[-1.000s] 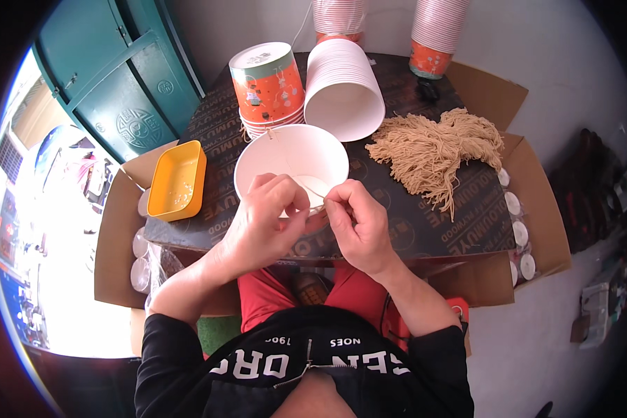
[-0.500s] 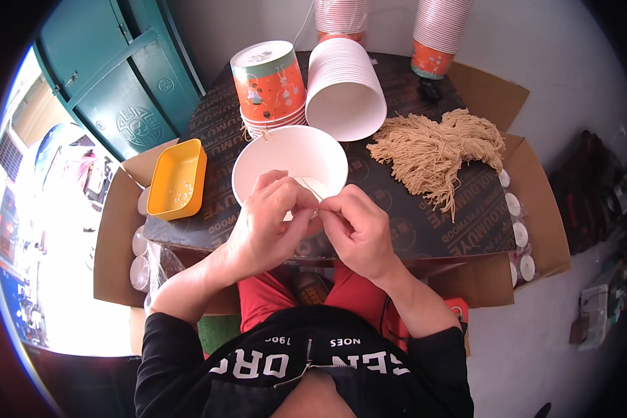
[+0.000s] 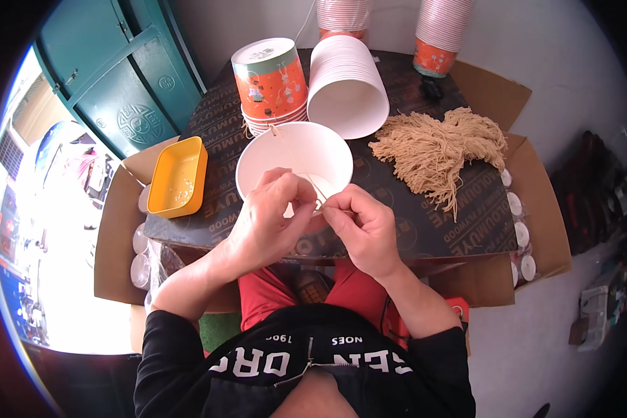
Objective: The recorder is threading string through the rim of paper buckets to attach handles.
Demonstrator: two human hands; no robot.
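In front of me stands a white paper bucket [image 3: 261,155], its open mouth tilted toward me. A short piece of beige cord is tied at its far rim. At the near rim my left hand [image 3: 268,216] pinches a thin beige string [image 3: 318,189] between thumb and fingers. My right hand [image 3: 364,228] grips the same string close beside it, fingers curled. The string makes a small bend between the fingertips; whether it passes through the rim is hidden by my fingers. To the right lies a bundle of beige strings [image 3: 442,150].
Behind the bucket are upside-down orange buckets [image 3: 268,87] and a stack of white buckets [image 3: 348,104] on its side. A yellow tray [image 3: 198,177] with small white bits sits left. Open cardboard boxes [image 3: 545,230] flank the dark table [image 3: 425,233]. More wrapped stacks [image 3: 435,59] stand behind.
The fingertips of both hands have parted slightly, and more of the bent string shows between them. The bucket has shifted a little to the right.
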